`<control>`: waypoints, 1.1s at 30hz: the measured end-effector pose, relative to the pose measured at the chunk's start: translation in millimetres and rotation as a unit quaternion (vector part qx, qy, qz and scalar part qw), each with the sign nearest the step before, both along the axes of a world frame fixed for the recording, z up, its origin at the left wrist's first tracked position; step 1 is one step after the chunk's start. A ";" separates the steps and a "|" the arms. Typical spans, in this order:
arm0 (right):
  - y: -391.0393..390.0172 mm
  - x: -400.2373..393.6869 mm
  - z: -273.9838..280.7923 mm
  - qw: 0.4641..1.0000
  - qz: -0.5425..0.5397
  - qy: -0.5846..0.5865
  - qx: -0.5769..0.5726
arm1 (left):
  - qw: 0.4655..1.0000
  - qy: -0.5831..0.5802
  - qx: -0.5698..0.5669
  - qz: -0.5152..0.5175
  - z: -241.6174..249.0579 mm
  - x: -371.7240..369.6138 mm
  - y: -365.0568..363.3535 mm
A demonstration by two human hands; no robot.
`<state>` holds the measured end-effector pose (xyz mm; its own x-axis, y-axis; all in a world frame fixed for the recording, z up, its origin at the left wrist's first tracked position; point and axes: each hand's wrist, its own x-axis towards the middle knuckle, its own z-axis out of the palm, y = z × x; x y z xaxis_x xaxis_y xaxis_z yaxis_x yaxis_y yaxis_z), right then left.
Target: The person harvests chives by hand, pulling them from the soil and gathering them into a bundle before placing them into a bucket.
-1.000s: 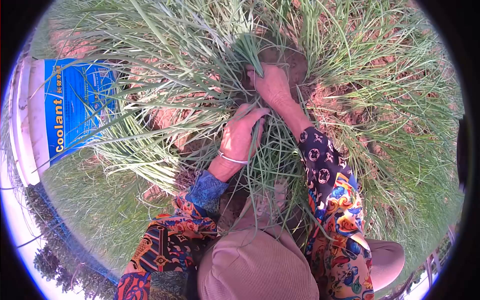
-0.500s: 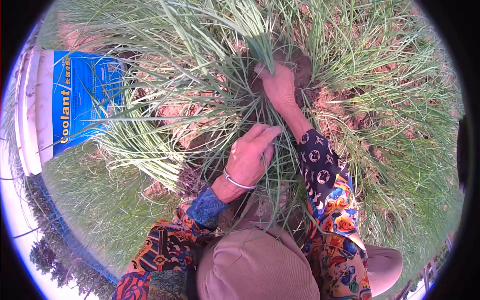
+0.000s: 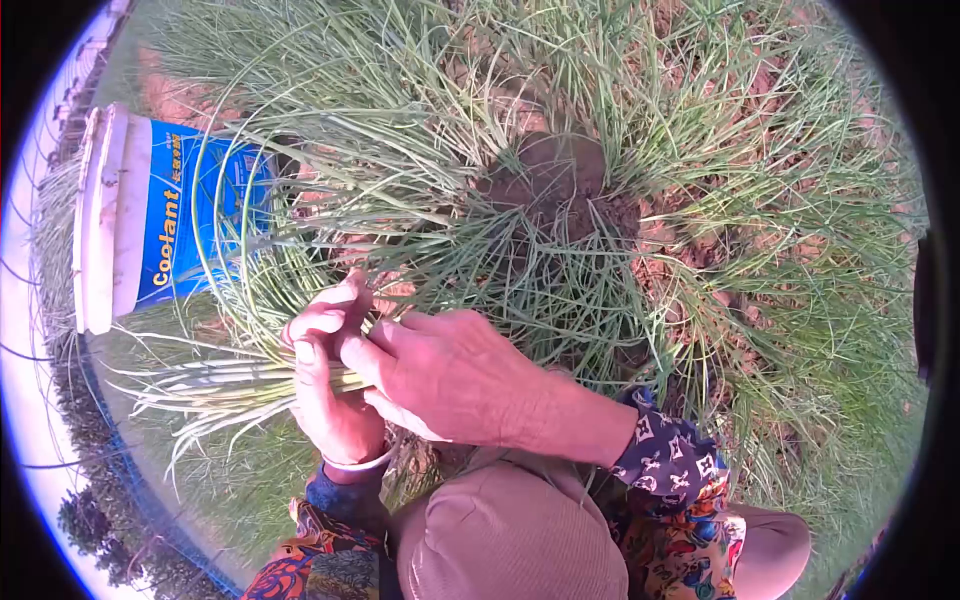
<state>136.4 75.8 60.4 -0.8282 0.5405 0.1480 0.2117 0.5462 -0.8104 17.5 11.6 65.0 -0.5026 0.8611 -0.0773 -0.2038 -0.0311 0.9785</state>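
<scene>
A bunch of slim green onions (image 3: 225, 385) lies sideways across my left hand (image 3: 343, 425), its leaf tips spreading to the left. The fingers and thumb of that hand are wrapped round the pale stalks. My right hand (image 3: 450, 375) is closed at the other end of the same bunch, against the left hand, and hides the root ends. More loose onion leaves (image 3: 265, 285) show just beyond my left hand, partly covered by it. A patch of bare dark soil (image 3: 560, 170) lies ahead, among growing onion plants (image 3: 690, 150).
A white bucket (image 3: 105, 225) with a blue Coolant label stands at the left, leaves crossing its front. Dense green onion plants grow ahead and to the right. My bent knee (image 3: 515, 530) is close below my hands. Blue netting (image 3: 150, 475) runs along the far left.
Both hands have left the growing plants and come together at the left. My right hand has moved left and toward me from the soil patch. The bunch is now held between both hands.
</scene>
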 end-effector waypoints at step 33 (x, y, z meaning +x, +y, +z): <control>75.0 49.8 -167.1 0.956 -0.157 -0.239 0.058 | 0.805 0.382 -0.134 -0.432 -68.2 29.2 16.1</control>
